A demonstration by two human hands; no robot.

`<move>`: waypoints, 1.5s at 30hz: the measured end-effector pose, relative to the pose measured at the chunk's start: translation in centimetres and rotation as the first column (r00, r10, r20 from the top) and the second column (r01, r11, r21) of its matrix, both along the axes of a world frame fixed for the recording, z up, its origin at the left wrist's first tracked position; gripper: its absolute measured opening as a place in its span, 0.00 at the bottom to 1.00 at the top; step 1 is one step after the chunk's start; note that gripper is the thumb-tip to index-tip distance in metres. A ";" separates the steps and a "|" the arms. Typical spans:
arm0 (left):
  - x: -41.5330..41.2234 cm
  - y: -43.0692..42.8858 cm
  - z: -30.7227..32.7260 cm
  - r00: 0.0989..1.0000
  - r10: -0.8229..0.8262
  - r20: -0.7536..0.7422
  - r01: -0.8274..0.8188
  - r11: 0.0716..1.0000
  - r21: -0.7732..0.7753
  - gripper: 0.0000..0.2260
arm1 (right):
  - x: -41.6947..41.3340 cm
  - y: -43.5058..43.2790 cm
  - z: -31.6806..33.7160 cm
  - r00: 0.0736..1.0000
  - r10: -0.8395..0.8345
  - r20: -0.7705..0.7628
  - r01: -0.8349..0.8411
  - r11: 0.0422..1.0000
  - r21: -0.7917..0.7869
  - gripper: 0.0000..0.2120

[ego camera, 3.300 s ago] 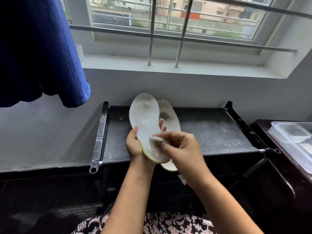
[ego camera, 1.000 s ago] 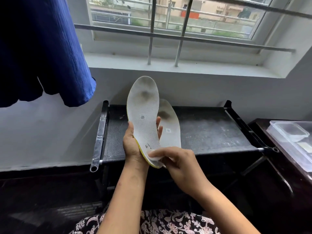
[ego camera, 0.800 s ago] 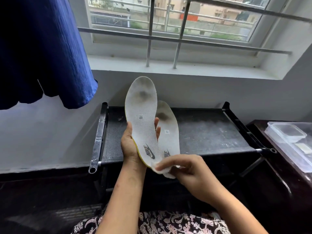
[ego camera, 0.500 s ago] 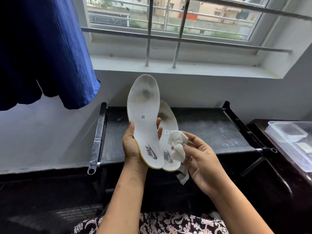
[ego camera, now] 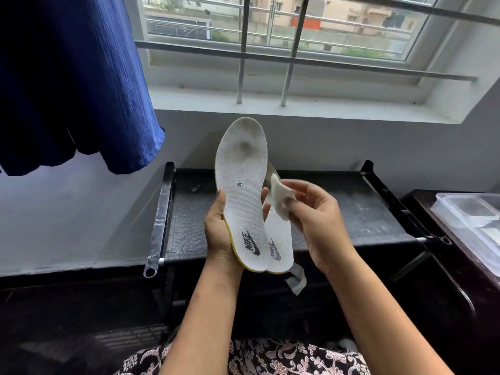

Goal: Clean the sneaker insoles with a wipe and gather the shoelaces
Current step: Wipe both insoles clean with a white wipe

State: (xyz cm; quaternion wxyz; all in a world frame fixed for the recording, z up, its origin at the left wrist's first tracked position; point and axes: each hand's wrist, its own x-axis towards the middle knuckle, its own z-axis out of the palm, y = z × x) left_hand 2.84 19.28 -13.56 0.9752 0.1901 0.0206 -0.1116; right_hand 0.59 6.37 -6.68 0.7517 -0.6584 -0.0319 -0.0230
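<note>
Two white sneaker insoles stand upright, heels down, in my left hand [ego camera: 220, 234], which grips them from behind. The front insole [ego camera: 244, 185] shows a dark smudge near the toe and a grey logo at the heel. The second insole [ego camera: 280, 243] sits behind it to the right, mostly covered. My right hand [ego camera: 315, 220] pinches a crumpled white wipe [ego camera: 280, 197] just right of the front insole, over the rear one. A tail of the wipe [ego camera: 296, 278] hangs below the heels. No shoelaces are in view.
A black fabric rack [ego camera: 351, 212] with metal side bars stands under the window sill [ego camera: 270, 106]. A blue cloth [ego camera: 70, 85] hangs at the upper left. Clear plastic containers [ego camera: 470, 220] sit on a dark table at the right.
My right hand wiped down to the heel of the front insole, then came off it and lifted the wipe up to mid-height beside the insoles. My left hand kept holding both insoles.
</note>
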 end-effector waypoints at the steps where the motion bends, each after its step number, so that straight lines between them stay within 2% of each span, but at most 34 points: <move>1: -0.1 -0.1 0.2 1.000 0.015 0.002 -0.015 1.000 0.005 0.27 | 0.8 0.2 0.2 0.995 -0.048 0.089 0.060 0.988 -0.145 0.13; 3: -0.2 -0.3 0.5 0.999 0.030 0.019 -0.031 0.999 0.018 0.26 | 1.9 0.9 0.3 0.961 -0.065 0.270 0.183 0.880 -0.438 0.13; 5: -0.1 -0.3 0.7 0.999 0.047 0.015 -0.047 0.999 0.016 0.26 | 2.2 1.9 -0.3 0.929 0.035 0.368 0.226 0.733 -0.641 0.15; 8: -0.1 0.1 0.7 0.997 0.072 -0.030 -0.072 0.997 0.007 0.27 | 0.8 3.3 -2.5 0.897 0.167 0.409 0.216 0.641 -0.737 0.09; 13: 0.0 0.8 0.3 0.985 0.136 -0.109 -0.137 0.991 -0.004 0.28 | -2.9 3.0 -3.5 0.933 0.161 0.321 0.131 0.680 -0.721 0.17; 17: -0.3 1.2 0.5 0.985 0.121 -0.121 -0.123 0.992 -0.011 0.30 | -4.9 2.2 -2.5 0.966 0.236 0.104 -0.121 0.771 -0.625 0.19; 20: -0.3 1.3 0.3 0.987 0.123 -0.107 -0.122 0.992 0.019 0.31 | -4.8 0.8 -0.9 0.902 0.414 -0.124 -0.426 0.801 -0.420 0.15; 21: -0.4 1.2 0.4 0.988 0.115 -0.103 -0.113 0.993 0.023 0.31 | -4.5 0.4 -0.4 0.883 0.444 -0.151 -0.468 0.816 -0.340 0.14; 24: -0.5 0.7 0.7 0.992 0.083 -0.093 -0.082 0.997 0.007 0.28 | -2.6 -0.2 1.0 0.909 0.409 -0.078 -0.416 0.884 -0.211 0.15; 25: -0.6 0.5 0.9 0.995 0.074 -0.072 -0.074 0.997 0.003 0.28 | -1.7 0.1 1.2 0.930 0.367 -0.031 -0.364 0.905 -0.221 0.16; 28: -0.6 -0.1 1.1 0.998 0.060 -0.015 -0.060 0.998 -0.013 0.28 | 1.8 1.0 0.8 0.983 0.140 0.116 -0.083 0.914 -0.397 0.14; 31: -0.4 -0.2 1.1 0.997 0.071 -0.013 -0.071 0.997 -0.002 0.25 | 4.4 2.0 0.5 0.978 0.036 0.204 0.092 0.804 -0.588 0.13; 35: 0.0 0.0 1.1 0.987 0.154 -0.040 -0.153 0.988 0.011 0.22 | 4.1 3.8 -0.3 0.959 0.190 0.211 0.037 0.653 -0.757 0.13; 37: 0.2 0.1 1.0 0.981 0.177 -0.075 -0.178 0.984 -0.005 0.25 | 2.7 4.6 -1.0 0.948 0.257 0.188 -0.029 0.658 -0.753 0.12; 41: -0.1 0.4 1.1 0.972 0.156 -0.178 -0.147 0.987 0.063 0.28 | -0.1 4.6 -1.3 0.948 0.305 0.097 -0.147 0.685 -0.714 0.14; 45: -0.2 1.0 0.8 0.958 0.179 -0.222 -0.195 0.980 -0.050 0.25 | -2.3 3.7 -1.0 0.935 0.354 0.021 -0.257 0.716 -0.649 0.17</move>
